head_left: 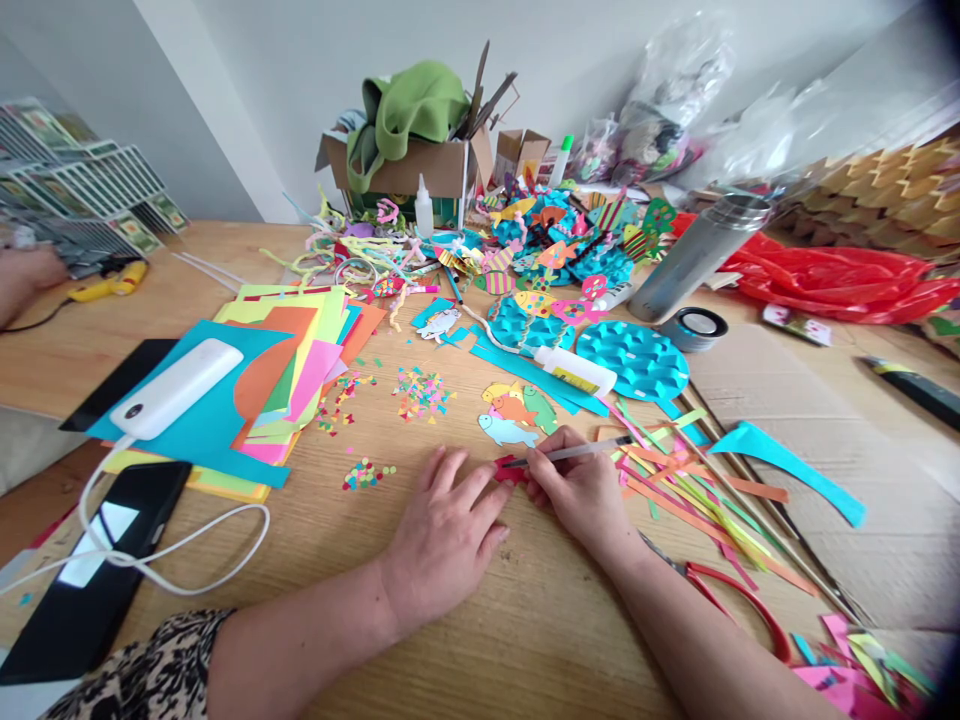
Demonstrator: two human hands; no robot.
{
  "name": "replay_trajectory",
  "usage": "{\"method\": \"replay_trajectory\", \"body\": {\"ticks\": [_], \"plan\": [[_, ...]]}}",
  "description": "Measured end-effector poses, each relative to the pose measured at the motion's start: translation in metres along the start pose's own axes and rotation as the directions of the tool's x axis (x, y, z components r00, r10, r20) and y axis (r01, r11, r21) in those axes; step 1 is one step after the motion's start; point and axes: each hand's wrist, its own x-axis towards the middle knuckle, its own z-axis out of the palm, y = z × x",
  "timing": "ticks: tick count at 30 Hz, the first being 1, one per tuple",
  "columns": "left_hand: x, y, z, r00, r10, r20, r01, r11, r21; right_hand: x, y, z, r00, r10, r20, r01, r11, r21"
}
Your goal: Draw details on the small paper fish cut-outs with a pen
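Observation:
My left hand [448,525] lies flat on the wooden table [420,600], fingers spread, its fingertips pressing down a small red paper piece [510,470]. My right hand [581,490] is closed around a thin clear pen [577,452], whose tip rests on that red piece. Just beyond lie three paper fish, blue, orange and green [517,412]. A white glue bottle [574,370] lies on its side behind them.
Stacked coloured paper [300,360] with a white power bank [176,388] and a phone [97,580] sit left. Paper strips [690,490], red scissors [742,600] and cardboard [810,420] lie right. A metal flask [697,260], tape roll [694,328], boxes and paper craft crowd the back. Another person's hand [22,280] is far left.

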Motion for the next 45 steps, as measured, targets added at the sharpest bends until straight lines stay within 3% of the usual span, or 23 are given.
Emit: {"method": "replay_trajectory", "body": {"ticks": [45], "plan": [[0.0001,-0.0003,0.0003,1.000,0.011,-0.004,-0.011,1.000,0.007,0.0021,0.0030,0.0013,1.000,-0.014,0.002,0.014,1.000,-0.007]]}}
